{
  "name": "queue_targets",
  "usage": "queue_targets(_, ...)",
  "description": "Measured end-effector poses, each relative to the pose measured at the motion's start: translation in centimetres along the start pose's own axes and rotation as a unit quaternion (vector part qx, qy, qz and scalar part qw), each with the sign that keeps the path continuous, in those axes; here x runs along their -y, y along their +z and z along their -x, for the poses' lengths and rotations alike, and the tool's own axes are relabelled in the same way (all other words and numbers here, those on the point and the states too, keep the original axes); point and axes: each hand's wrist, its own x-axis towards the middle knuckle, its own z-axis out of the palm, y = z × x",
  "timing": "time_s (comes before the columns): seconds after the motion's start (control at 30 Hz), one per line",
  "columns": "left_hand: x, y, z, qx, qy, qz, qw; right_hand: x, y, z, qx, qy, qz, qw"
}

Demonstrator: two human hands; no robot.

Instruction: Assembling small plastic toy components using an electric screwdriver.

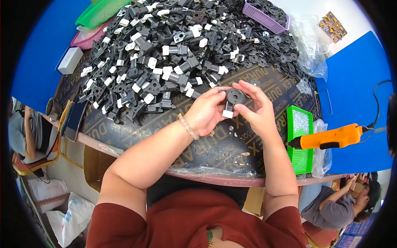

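Note:
Over the near part of the table I hold a black plastic fitting with a white end (227, 113), a flat round black disc (235, 96) lying against its upper part. My left hand (205, 110) grips the fitting from the left, thumb along its side. From the right, my right hand (260, 110) closes on the disc between thumb and curved fingers. Just beyond both hands spreads a large heap of similar black fittings with white ends (178, 68). Loose black discs (279, 51) lie piled at the heap's right. My fingers partly cover the held pieces.
A purple basket (264, 17) of discs stands at the far right. Nearer are a green tray (291, 124) of small shiny pieces, an orange electric screwdriver (333, 137) and plastic bags (310, 49). A white box (70, 60) is at left. Other people sit on both sides.

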Motion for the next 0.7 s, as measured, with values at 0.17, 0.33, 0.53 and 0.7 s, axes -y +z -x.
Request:
queue_targets(0.17,0.2,-0.3,-0.1,0.009,0.001,-0.04,0.999,0.0,-0.7,-0.2,0.044,-0.045,0.173,0.983)
queue_targets(0.33,0.7,-0.2,-0.1,0.011,0.008,-0.057,0.998,1.3,-0.5,0.1,0.055,-0.006,0.238,0.97)
queue_targets(0.53,0.9,0.4,0.4,0.003,-0.022,-0.101,0.995,2.0,-1.7,0.1,0.028,-0.019,0.241,0.97)
queue_targets(0.7,0.9,0.3,0.4,-0.009,0.003,-0.153,0.988,-2.0,-8.1,-1.0,-0.132,0.088,0.207,0.965)
